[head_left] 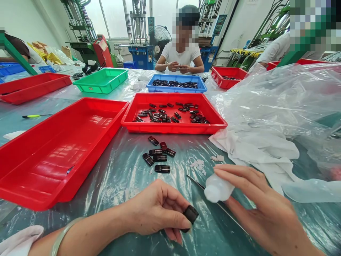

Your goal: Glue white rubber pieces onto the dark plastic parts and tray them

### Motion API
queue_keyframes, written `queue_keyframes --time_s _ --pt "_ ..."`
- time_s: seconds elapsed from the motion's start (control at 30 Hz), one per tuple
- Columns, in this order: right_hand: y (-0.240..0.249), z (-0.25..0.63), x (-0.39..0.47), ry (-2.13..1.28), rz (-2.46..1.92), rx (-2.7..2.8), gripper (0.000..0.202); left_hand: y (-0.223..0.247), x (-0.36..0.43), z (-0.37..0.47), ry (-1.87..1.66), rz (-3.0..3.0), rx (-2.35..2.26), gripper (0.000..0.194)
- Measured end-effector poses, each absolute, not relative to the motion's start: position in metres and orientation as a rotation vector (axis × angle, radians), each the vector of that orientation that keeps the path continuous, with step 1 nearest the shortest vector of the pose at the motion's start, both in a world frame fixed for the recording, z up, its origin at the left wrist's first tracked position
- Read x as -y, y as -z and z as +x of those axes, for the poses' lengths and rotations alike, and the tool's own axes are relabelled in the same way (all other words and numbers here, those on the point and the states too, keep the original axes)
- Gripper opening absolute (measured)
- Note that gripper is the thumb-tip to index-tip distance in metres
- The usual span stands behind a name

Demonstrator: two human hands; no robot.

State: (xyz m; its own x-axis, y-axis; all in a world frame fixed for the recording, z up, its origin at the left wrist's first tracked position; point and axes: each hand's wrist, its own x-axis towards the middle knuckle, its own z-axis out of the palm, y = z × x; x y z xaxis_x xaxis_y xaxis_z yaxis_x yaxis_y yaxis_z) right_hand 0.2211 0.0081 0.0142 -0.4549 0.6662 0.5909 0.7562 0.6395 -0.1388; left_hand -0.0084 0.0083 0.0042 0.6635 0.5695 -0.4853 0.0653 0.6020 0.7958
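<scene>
At the bottom centre my left hand (162, 209) pinches a small black part (191, 214) between thumb and fingers. To its right, my right hand (255, 199) has its fingers round a translucent white bottle (218, 188). A thin metal tool (234, 218) lies on the table, passing beneath the bottle and my right hand. Several glossy dark parts (157, 152) lie loose on the plastic-covered table, in front of a red tray (174, 128) that holds many more. Small whitish scraps (197, 165) are scattered near the bottle.
A large red tray (53, 142) stands at the left, with a green tray (103, 85) behind it. Beyond the middle red tray is a blue tray (176, 89) of dark parts, where a person (181, 57) sits. White cloth (255, 153) and clear plastic sheeting (279, 99) lie at the right.
</scene>
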Motion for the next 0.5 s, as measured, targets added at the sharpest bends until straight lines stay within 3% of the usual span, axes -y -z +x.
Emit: queue_keyframes --time_s 0.27,0.5 --pt "-0.005 0.254 -0.023 -0.332 -1.714 1.631 0.032 -0.008 -0.009 -0.006 -0.382 0.908 -0.898 0.019" --pt "0.002 0.271 -0.040 -0.479 -1.716 1.575 0.017 -0.009 -0.009 -0.008 -0.360 1.147 -1.031 0.020"
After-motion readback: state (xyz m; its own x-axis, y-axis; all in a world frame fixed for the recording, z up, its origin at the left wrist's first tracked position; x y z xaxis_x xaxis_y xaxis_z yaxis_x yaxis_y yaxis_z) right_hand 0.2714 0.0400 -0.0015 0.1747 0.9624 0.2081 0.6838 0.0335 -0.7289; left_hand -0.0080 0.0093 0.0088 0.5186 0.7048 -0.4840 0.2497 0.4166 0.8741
